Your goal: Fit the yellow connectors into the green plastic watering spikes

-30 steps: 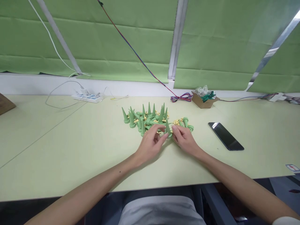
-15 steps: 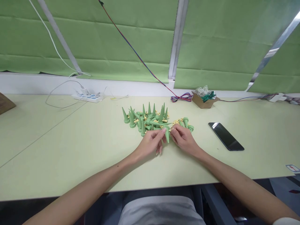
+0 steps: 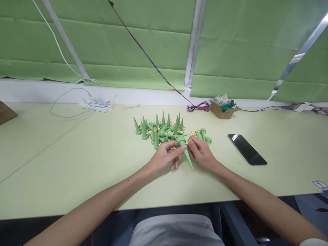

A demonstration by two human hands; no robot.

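Between the thumb and fingers of my left hand (image 3: 166,154) is a green plastic watering spike (image 3: 188,158), its wide collar up and its point slanting down toward me. Closed in a pinch, my right hand (image 3: 201,150) is right beside the collar. A bit of a small yellow valve (image 3: 187,144) shows at its fingertips, against the spike; most of it is hidden. Just beyond both hands lies a heap of green spikes (image 3: 164,128), some upright and some on their sides, many with yellow valves. More loose yellow valves (image 3: 194,133) and a few spikes (image 3: 203,133) are behind my right hand.
A black phone (image 3: 247,149) lies to the right. At the back are a small cardboard box (image 3: 223,113) with clear and green plastic in it, a coil of red and blue wire (image 3: 198,106), and a white power strip (image 3: 98,107) with cables. Brown cardboard (image 3: 6,113) sits far left.
The spike in my left hand has tilted, its point now farther toward me and to the right. My left thumb has shifted slightly down and right along it. My right hand has barely moved.
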